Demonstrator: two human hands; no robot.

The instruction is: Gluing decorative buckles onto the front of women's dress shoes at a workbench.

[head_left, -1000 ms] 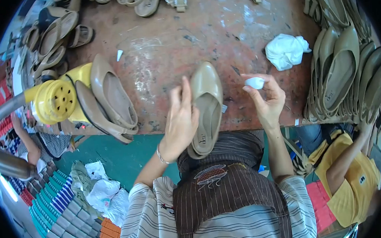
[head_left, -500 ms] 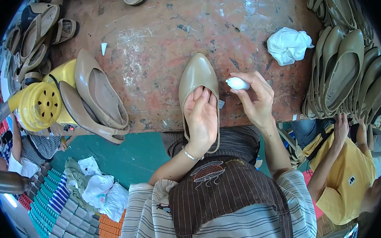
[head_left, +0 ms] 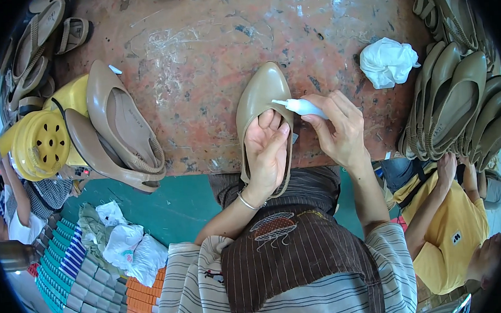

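Note:
A beige pointed slingback shoe (head_left: 256, 93) lies at the near edge of the worktable, toe pointing away from me. My left hand (head_left: 266, 158) reaches into its opening, fingers curled up under the front edge of the upper, holding it. Between the fingers and thumb of my right hand (head_left: 340, 129) is a small white squeeze bottle (head_left: 305, 107) with a thin nozzle. The nozzle points left, its tip right by the front rim of the shoe's opening; whether it touches I cannot tell. A small white cone-shaped cap (head_left: 115, 69) lies on the table to the left.
Two beige shoes (head_left: 119, 121) rest beside a yellow perforated machine part (head_left: 42, 143) at left. More slingbacks (head_left: 450, 95) are stacked at right, with a crumpled white cloth (head_left: 388, 62) near them. Sandals (head_left: 39, 31) pile up at far left. A co-worker in yellow (head_left: 453, 233) is at the right.
My right hand has turned the bottle, bringing its nozzle left to the shoe's rim. My left fingers have curled up against the upper's edge. The whole view has shifted slightly.

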